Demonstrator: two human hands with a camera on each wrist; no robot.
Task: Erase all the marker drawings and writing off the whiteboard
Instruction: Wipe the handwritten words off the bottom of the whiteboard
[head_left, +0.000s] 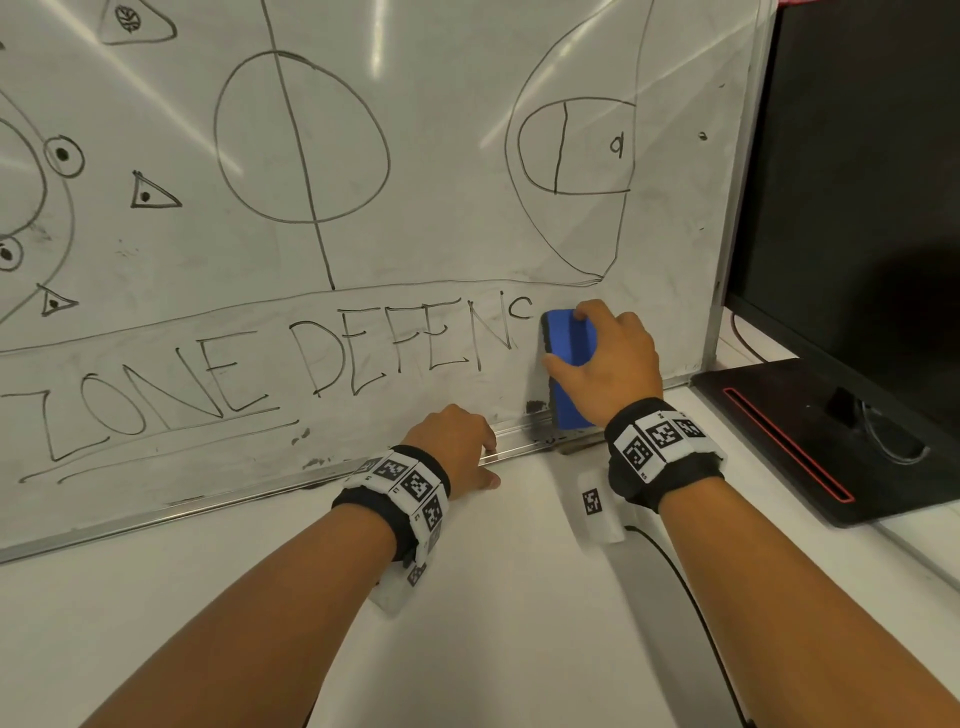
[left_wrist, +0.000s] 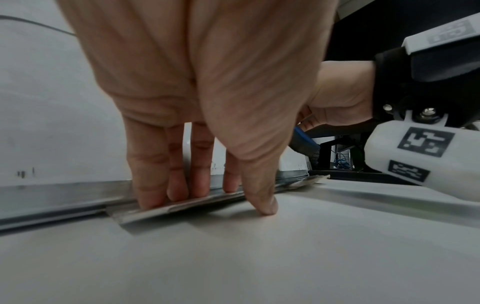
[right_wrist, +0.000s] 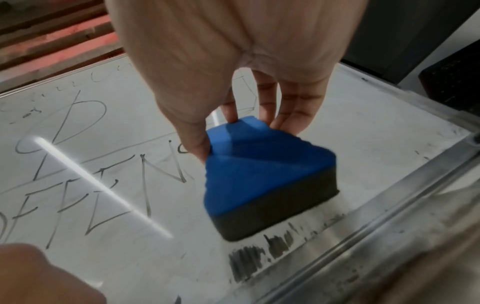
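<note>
- While gripping blue foam eraser (head_left: 567, 364) w/ dark felt on white whiteboard (head_left: 415, 156), right hand (head_left: 605, 364) sits at 5 o'clock.
- Left hand (head_left: 457, 447): fingers straight, pressing metal frame (left_wrist: 64, 195).

Even overhead light, streaked white glare on the whiteboard (head_left: 415, 130), soft arm shadows on the table (head_left: 519, 649), head view sharp with bowed edges, both wrist views dimmer, eraser (right_wrist: 259, 170) motion-blurred, near palms out of focus

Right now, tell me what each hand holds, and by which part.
The right hand grips the blue eraser by the sides of its upper end. The left hand holds nothing; its straight fingers press the whiteboard's bottom frame.
</note>
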